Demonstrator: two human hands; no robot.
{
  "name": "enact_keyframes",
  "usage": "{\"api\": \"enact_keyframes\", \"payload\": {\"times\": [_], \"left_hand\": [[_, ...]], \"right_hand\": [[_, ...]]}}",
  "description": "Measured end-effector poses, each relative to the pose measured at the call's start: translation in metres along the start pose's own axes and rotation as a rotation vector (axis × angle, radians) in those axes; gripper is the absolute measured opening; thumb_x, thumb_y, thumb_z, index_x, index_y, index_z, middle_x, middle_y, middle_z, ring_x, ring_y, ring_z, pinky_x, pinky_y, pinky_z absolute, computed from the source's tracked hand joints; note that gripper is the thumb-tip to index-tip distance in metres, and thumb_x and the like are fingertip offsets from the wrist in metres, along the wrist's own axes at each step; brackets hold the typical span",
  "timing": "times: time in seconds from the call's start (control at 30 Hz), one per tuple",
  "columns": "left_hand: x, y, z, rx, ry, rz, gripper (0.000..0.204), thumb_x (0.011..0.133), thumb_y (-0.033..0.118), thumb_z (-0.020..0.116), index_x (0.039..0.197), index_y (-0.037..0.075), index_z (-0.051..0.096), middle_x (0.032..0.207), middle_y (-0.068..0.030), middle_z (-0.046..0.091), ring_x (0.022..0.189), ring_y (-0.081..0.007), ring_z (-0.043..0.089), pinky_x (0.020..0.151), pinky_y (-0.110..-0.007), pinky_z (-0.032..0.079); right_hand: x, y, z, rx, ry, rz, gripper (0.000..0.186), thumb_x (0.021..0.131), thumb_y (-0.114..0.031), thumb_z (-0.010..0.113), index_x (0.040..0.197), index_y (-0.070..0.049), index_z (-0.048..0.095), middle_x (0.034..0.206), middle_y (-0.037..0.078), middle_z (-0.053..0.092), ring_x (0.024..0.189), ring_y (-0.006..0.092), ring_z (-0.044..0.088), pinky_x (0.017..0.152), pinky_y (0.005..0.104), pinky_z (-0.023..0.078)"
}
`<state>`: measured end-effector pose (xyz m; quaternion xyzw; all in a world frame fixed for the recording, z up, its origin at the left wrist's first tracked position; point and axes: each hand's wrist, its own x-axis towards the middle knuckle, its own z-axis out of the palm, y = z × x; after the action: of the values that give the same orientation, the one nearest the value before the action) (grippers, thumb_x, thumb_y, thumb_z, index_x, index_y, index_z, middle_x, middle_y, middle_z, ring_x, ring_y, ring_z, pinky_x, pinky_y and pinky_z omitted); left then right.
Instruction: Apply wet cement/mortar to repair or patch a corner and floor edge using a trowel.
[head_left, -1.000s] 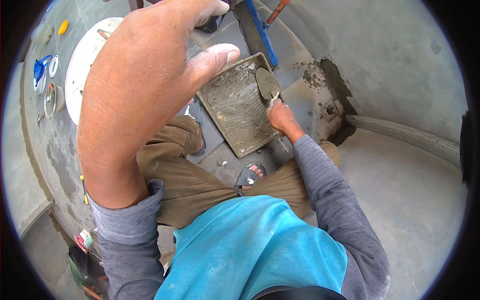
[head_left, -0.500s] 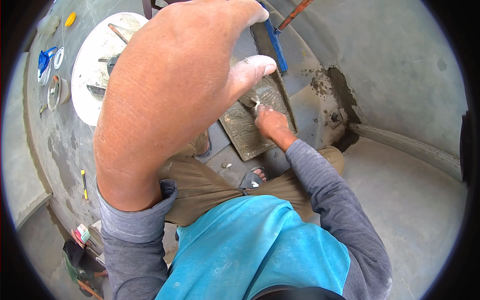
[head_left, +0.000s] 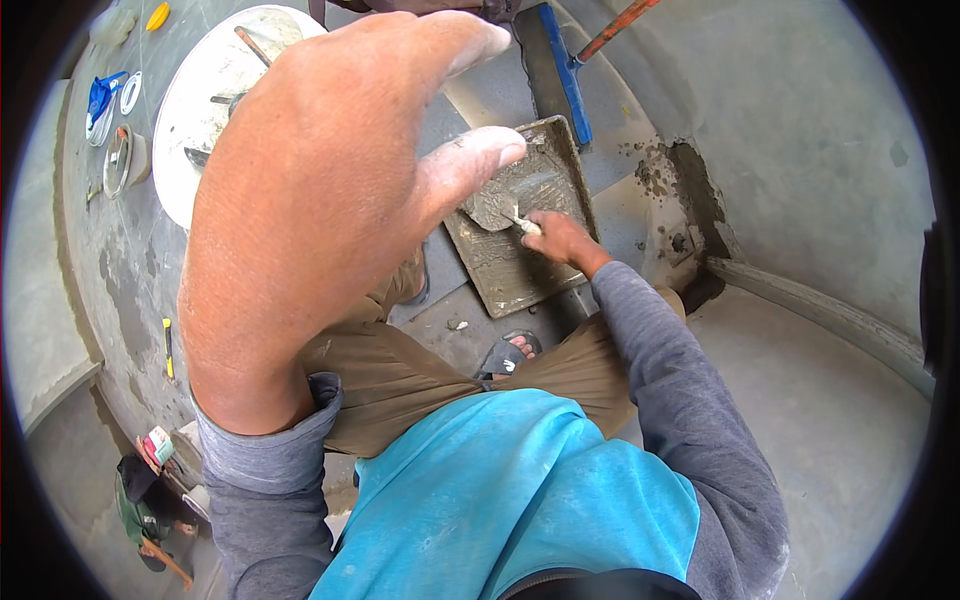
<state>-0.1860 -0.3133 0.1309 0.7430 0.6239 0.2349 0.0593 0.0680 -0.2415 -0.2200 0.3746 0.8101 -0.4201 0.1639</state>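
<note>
My right hand (head_left: 562, 242) grips the pale handle of a trowel (head_left: 492, 208), whose blade is covered in grey mortar. The trowel is over a shallow rectangular tray (head_left: 510, 290) spread with wet mortar, between my feet and the far wall. My left hand (head_left: 330, 130) is raised close to the camera, large in view. Its thumb and index finger are apart, whitish with dust, and nothing shows between them; the other fingers are hidden behind the hand. It covers part of the tray's left side and part of a round white tub lid or basin (head_left: 180, 130).
Beyond the tray lies a blue squeegee head (head_left: 566, 75) with an orange-brown pole (head_left: 618, 28). At left are a clear bucket (head_left: 125, 160), a yellow-and-black tool (head_left: 168, 348) and a blue cloth (head_left: 102, 95). Another person (head_left: 145, 510) works at lower left. A grey wall (head_left: 800, 120) rises at right.
The trowel blade has come into fuller view, loaded with mortar, and my right hand has shifted slightly right. My left hand has moved a little left and down in view.
</note>
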Motion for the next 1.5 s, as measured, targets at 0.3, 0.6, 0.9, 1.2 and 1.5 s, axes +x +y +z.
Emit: {"api": "enact_keyframes", "payload": {"times": [0.3, 0.6, 0.9, 1.2, 1.5], "left_hand": [[-0.004, 0.002, 0.001, -0.107, -0.072, -0.198, 0.052, 0.079, 0.009, 0.076, 0.129, 0.006, 0.062, 0.107, -0.0121, 0.068, 0.093, -0.0216, 0.062, 0.085, -0.033, 0.049], [-0.024, -0.005, -0.005, -0.051, -0.094, -0.383, 0.052, 0.079, 0.01, 0.077, 0.127, 0.002, 0.062, 0.111, -0.013, 0.066, 0.101, -0.0225, 0.061, 0.093, -0.035, 0.048], [-0.03, -0.016, -0.006, -0.021, -0.188, -0.383, 0.053, 0.084, 0.016, 0.075, 0.134, 0.006, 0.06, 0.119, -0.0113, 0.065, 0.106, -0.0228, 0.06, 0.096, -0.036, 0.047], [-0.018, -0.01, -0.009, 0.002, -0.194, -0.341, 0.054, 0.083, 0.017, 0.076, 0.133, 0.003, 0.059, 0.12, -0.0109, 0.065, 0.106, -0.0233, 0.06, 0.097, -0.036, 0.046], [-0.022, -0.006, 0.004, -0.104, -0.177, -0.381, 0.052, 0.078, 0.01, 0.078, 0.125, -0.002, 0.061, 0.106, -0.0129, 0.064, 0.095, -0.0231, 0.059, 0.09, -0.035, 0.049]], "right_hand": [[-0.04, 0.01, -0.027, -0.025, 0.133, -0.086, 0.032, 0.084, -0.031, 0.057, 0.105, -0.006, 0.06, 0.095, 0.022, 0.068, 0.094, 0.0431, 0.063, 0.082, 0.0512, 0.05], [-0.117, 0.021, -0.123, 0.243, -0.188, -0.001, 0.032, 0.084, -0.023, 0.057, 0.11, -0.006, 0.064, 0.085, 0.008, 0.066, 0.067, 0.0256, 0.062, 0.064, 0.0366, 0.052], [-0.124, 0.192, -0.179, 0.817, 0.217, 0.765, 0.03, 0.094, -0.027, 0.052, 0.109, -0.005, 0.065, 0.075, 0.002, 0.059, 0.055, 0.0128, 0.052, 0.047, 0.0288, 0.047], [-0.153, 0.17, -0.169, -0.061, 0.701, 0.538, 0.043, 0.089, -0.037, 0.06, 0.117, -0.004, 0.055, 0.098, 0.018, 0.07, 0.089, 0.0336, 0.069, 0.076, 0.0444, 0.053], [-0.107, 0.231, -0.111, -0.384, 0.483, 0.888, 0.033, 0.092, -0.023, 0.052, 0.122, -0.009, 0.055, 0.114, 0.023, 0.067, 0.105, 0.0405, 0.066, 0.093, 0.0503, 0.051]]}}
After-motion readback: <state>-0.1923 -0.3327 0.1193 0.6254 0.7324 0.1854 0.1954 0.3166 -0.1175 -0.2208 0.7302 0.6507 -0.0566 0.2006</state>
